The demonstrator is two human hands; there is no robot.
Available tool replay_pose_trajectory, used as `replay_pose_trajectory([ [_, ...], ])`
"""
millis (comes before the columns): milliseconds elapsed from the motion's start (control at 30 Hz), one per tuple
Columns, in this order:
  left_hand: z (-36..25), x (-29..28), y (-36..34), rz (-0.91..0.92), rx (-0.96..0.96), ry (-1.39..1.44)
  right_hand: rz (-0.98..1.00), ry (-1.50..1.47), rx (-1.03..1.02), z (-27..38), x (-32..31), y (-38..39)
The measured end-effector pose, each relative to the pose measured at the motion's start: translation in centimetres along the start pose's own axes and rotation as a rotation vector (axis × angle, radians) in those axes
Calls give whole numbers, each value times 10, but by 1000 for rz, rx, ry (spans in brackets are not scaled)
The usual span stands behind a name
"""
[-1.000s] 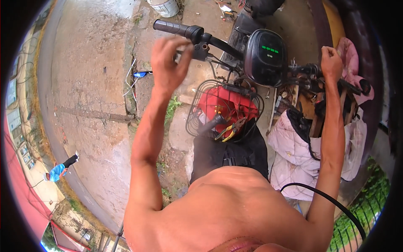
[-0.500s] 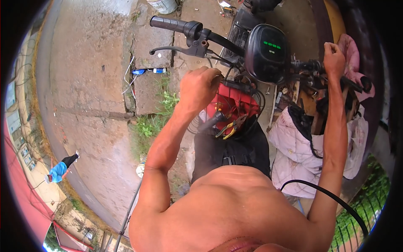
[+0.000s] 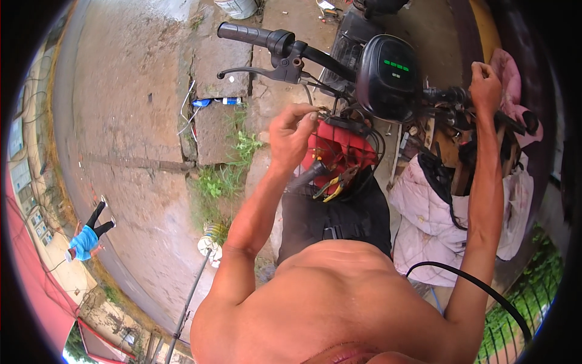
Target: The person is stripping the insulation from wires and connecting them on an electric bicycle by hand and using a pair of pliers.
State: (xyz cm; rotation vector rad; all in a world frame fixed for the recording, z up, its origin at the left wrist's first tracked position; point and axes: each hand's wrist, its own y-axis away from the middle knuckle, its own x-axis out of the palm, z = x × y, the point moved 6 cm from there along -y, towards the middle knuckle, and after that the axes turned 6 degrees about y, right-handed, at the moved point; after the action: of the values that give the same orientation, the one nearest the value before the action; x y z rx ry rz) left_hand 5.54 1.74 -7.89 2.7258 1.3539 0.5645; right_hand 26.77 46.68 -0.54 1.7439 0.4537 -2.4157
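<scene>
My left hand point(image 3: 292, 134) is closed in a pinch beside the wires point(image 3: 348, 114) below the black display housing point(image 3: 388, 77). What sits between its fingertips is too small to make out. At the far right my right hand point(image 3: 485, 90) is closed round the right handlebar grip, which it mostly hides. The left handlebar grip point(image 3: 244, 34) and its brake lever point(image 3: 248, 71) stick out with no hand on them. Close to my lap, pliers with yellow on the handles point(image 3: 332, 187) lie by a red item point(image 3: 342, 144) behind dark wires.
A pale pink quilted cover point(image 3: 424, 209) hangs at the right, beside wooden pieces. A whitish bucket point(image 3: 237, 7) stands at the far edge. Weeds point(image 3: 212, 182) grow along the broken paving at the left. A person in a blue top point(image 3: 85, 241) walks far left.
My left hand has turned and drawn slightly lower, so its thumb and fingertips now show. The right hand stays put. The distant person's legs have spread in a stride.
</scene>
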Motion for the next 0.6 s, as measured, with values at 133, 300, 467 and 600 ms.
replay_pose_trajectory([
  [133, 14, -7, 1, 22, 10, 213, 22, -3, -7, -3, 4, -3],
  [300, 21, -13, 2, 71, 15, 332, -36, 1, -79, -4, 5, -6],
  [467, 20, -14, 2, 114, 24, 309, -41, 9, -79, -4, 5, -6],
  [600, 25, -14, 0, 111, -9, 344, -30, 2, -89, -2, 4, -6],
])
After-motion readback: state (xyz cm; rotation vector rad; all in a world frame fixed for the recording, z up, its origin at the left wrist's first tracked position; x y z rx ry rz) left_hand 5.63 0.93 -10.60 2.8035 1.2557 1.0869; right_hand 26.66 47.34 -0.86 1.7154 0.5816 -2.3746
